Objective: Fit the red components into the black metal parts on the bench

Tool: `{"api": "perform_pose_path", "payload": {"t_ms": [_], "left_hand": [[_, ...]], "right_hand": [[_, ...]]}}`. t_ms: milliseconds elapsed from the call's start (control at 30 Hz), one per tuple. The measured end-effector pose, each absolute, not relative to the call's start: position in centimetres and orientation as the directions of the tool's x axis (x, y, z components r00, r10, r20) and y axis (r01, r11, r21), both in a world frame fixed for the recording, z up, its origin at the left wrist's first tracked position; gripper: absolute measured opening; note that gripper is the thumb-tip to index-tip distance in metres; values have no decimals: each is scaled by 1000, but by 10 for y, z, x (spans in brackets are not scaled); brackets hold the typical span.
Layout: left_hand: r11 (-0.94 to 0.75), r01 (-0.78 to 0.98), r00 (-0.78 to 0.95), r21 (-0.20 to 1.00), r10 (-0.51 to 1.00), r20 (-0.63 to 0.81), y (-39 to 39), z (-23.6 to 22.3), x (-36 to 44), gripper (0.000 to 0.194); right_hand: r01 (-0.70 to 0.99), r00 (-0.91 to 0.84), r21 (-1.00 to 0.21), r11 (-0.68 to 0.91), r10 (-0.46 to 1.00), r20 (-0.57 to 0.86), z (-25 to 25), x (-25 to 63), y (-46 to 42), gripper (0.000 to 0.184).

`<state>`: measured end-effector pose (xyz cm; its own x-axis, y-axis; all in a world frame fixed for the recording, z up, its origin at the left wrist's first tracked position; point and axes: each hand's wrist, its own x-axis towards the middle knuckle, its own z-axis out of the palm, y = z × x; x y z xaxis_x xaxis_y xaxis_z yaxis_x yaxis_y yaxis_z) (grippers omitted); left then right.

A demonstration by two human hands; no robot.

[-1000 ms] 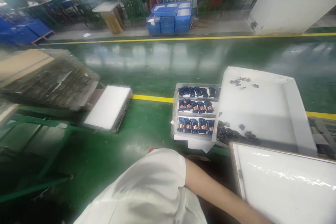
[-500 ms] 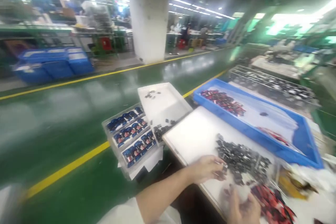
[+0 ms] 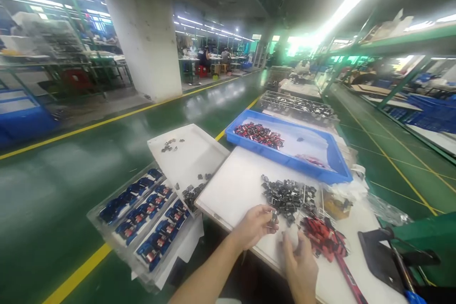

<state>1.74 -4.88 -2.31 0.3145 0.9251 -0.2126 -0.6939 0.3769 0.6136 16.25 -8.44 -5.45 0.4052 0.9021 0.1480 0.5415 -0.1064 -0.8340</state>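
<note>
My left hand (image 3: 254, 228) is closed in a pinch around a small dark part with a shiny metal face (image 3: 273, 218), just above the white tabletop (image 3: 237, 185). Beside it, my right hand (image 3: 302, 263) is half curled, thumb and forefinger apart, and I make out no part between them. A heap of small black parts (image 3: 287, 197) lies just beyond both hands. To the right of my right hand is a pile of red and black pieces (image 3: 324, 237), with a long red strip (image 3: 351, 279) reaching toward the table's near edge.
A blue tray (image 3: 285, 151) with red-and-black parts stands behind the heap. At left, a white tray (image 3: 188, 152) carries scattered dark parts, beside a clear-edged tray of blue assemblies (image 3: 142, 213). A black bracket (image 3: 377, 256) and clear plastic bags (image 3: 386, 206) lie at right.
The camera view has swung to the right, so the table and trays appear further left. My left hand still pinches a small part; my right hand stays near it, beside the heap.
</note>
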Motion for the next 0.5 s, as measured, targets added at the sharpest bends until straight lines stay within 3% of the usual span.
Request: {"api": "perform_pose_path", "payload": {"t_ms": [167,500], "left_hand": [[399,-690,325,604,916,-234,-48,-20,15,53],[435,-689,365,580,899,-241,-45,-19,13,51]], "right_hand": [[563,418,-824,-66,883,215,-51,150,-90,73],[597,392,-801,-37,885,252,-70,167,-84,84]]}}
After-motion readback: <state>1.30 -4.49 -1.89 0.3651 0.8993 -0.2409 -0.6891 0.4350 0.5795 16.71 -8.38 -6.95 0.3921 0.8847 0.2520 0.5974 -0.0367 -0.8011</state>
